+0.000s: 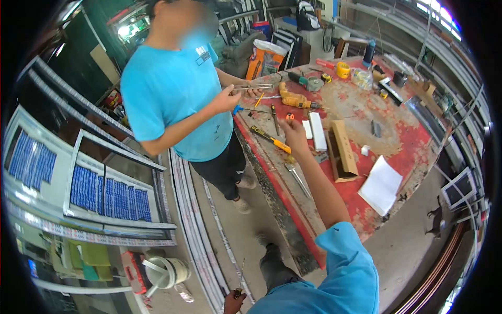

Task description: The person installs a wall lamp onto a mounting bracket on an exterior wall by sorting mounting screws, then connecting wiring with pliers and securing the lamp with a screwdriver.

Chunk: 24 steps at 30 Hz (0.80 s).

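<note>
My left hand, low beside my body, is closed around the handle of a screwdriver whose thin shaft points up. My right hand reaches over the red worktable with its fingers closed on a small orange object, too small to name. Near it lie a dark-handled screwdriver, a yellow-and-black hand tool, a white box and an open cardboard box. Below the wrist is a metal tool. Across the corner, a person in a blue shirt holds a long metal loop.
A yellow drill, a green angle grinder, a tape measure and white paper lie on the table. Metal profiles run along the floor at left. A white bucket and framed panels stand there too.
</note>
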Motion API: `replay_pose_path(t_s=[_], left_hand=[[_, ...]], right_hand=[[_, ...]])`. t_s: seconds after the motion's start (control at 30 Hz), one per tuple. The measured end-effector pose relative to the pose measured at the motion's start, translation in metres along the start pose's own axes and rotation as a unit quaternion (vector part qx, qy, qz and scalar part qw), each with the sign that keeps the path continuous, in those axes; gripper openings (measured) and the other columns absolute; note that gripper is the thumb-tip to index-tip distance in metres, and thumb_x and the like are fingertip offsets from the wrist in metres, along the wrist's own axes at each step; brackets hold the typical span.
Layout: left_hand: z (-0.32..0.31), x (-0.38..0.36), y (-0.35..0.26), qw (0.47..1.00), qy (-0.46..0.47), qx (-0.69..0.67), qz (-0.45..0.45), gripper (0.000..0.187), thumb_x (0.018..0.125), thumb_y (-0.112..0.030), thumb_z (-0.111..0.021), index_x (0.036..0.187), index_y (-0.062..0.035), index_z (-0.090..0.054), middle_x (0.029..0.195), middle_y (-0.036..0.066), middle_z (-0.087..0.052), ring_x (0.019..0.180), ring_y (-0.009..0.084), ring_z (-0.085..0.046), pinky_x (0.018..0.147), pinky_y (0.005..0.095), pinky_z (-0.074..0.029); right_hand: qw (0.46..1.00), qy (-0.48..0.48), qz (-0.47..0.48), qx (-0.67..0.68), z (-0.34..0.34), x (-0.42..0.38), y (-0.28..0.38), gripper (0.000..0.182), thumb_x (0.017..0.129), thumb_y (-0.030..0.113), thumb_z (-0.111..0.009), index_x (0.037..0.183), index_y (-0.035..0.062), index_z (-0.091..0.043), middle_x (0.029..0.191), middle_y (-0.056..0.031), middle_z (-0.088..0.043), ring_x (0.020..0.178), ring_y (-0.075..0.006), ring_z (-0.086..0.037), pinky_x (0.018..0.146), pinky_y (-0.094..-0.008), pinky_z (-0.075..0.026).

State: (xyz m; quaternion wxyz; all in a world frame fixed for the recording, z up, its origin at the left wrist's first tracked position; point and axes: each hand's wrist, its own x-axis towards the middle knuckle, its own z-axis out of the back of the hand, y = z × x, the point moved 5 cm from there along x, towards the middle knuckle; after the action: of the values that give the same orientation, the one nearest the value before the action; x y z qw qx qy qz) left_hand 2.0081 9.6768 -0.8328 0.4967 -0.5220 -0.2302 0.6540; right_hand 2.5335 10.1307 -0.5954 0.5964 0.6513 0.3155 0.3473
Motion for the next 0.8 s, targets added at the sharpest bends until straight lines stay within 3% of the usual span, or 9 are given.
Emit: replay_pose_path(t_s=[0.1,0.2,0.23,0.33,0.37,0.47,0.67,0.77,0.8], left_hand=[[0.032,0.033,-0.018,0.992,0.006,0.123,0.002,0.028,0.089,-0.025,-0.073,0.109,-0.0048,-0.069,0.077,0.004,-0.066,0.062,0.0139,-0.057,0.058,0.0314,-0.048],[0.057,0.060,-0.084,0.994,0.027,0.074,0.074,0.028,0.090,-0.026,-0.072,0.109,-0.0064,-0.070,0.078,0.005,-0.067,0.063,0.0153,-0.058,0.060,0.0339,-0.049],[0.067,0.077,-0.085,0.983,0.031,0.179,0.019,0.028,0.090,-0.028,-0.072,0.106,-0.0056,-0.070,0.077,0.006,-0.067,0.064,0.0170,-0.058,0.060,0.0356,-0.049],[0.089,0.109,-0.086,0.987,-0.009,0.161,0.003,0.033,0.090,-0.032,-0.071,0.103,-0.0013,-0.068,0.076,0.009,-0.068,0.065,0.0202,-0.061,0.061,0.0375,-0.049],[0.094,0.116,-0.102,0.981,-0.051,0.180,0.054,0.039,0.083,-0.028,-0.080,0.105,0.0006,-0.067,0.069,0.008,-0.063,0.060,0.0171,-0.062,0.057,0.0347,-0.050],[0.090,0.133,-0.134,0.983,-0.062,0.090,0.146,0.037,0.083,-0.026,-0.081,0.106,0.0007,-0.068,0.072,0.007,-0.065,0.059,0.0152,-0.062,0.056,0.0321,-0.050],[0.070,0.164,-0.152,0.980,-0.005,0.116,0.159,0.038,0.085,-0.027,-0.079,0.110,0.0001,-0.069,0.077,0.008,-0.069,0.060,0.0152,-0.063,0.057,0.0320,-0.051],[0.060,0.177,-0.153,0.978,0.027,0.147,0.145,0.038,0.085,-0.028,-0.078,0.110,0.0001,-0.070,0.076,0.009,-0.068,0.061,0.0160,-0.063,0.058,0.0319,-0.051],[0.059,0.180,-0.146,0.978,0.030,0.162,0.124,0.039,0.085,-0.029,-0.078,0.110,0.0002,-0.070,0.075,0.008,-0.068,0.062,0.0163,-0.063,0.059,0.0320,-0.051]], right_hand=[[0.989,-0.066,0.080,0.104,-0.031,0.069,-0.011,0.022,0.097,0.025,-0.071,0.094,0.0036,-0.064,0.068,0.0063,-0.053,0.057,-0.0045,-0.046,0.052,-0.0230,-0.036],[0.985,-0.075,0.149,-0.040,-0.036,0.117,-0.003,0.024,0.093,0.023,-0.073,0.101,0.0016,-0.071,0.065,-0.0017,-0.058,0.058,-0.0086,-0.050,0.055,-0.0309,-0.042],[0.972,-0.089,0.177,-0.125,-0.037,0.118,0.022,0.024,0.091,0.026,-0.074,0.103,0.0056,-0.074,0.061,-0.0061,-0.057,0.055,-0.0142,-0.054,0.056,-0.0332,-0.045],[0.939,-0.021,0.244,-0.241,-0.042,0.144,0.055,0.026,0.089,0.029,-0.076,0.105,0.0083,-0.074,0.065,-0.0113,-0.061,0.057,-0.0240,-0.061,0.057,-0.0371,-0.048],[0.923,-0.002,0.245,-0.298,-0.044,0.147,0.067,0.027,0.087,0.030,-0.076,0.106,0.0096,-0.075,0.069,-0.0135,-0.066,0.065,-0.0323,-0.066,0.061,-0.0420,-0.051],[0.856,0.058,0.352,-0.373,-0.050,0.171,0.064,0.023,0.087,0.027,-0.075,0.103,0.0103,-0.075,0.074,-0.0144,-0.068,0.070,-0.0345,-0.068,0.064,-0.0444,-0.053],[0.796,0.119,0.386,-0.451,-0.061,0.183,0.054,0.025,0.088,0.027,-0.073,0.105,0.0088,-0.072,0.081,-0.0141,-0.071,0.074,-0.0350,-0.069,0.065,-0.0447,-0.054],[0.846,0.088,0.312,-0.423,-0.049,0.180,0.054,0.026,0.088,0.025,-0.075,0.108,0.0088,-0.070,0.081,-0.0129,-0.071,0.074,-0.0321,-0.070,0.066,-0.0438,-0.054],[0.882,0.029,0.296,-0.365,-0.040,0.175,0.051,0.027,0.088,0.025,-0.075,0.108,0.0075,-0.070,0.077,-0.0122,-0.069,0.071,-0.0288,-0.069,0.063,-0.0420,-0.053]])
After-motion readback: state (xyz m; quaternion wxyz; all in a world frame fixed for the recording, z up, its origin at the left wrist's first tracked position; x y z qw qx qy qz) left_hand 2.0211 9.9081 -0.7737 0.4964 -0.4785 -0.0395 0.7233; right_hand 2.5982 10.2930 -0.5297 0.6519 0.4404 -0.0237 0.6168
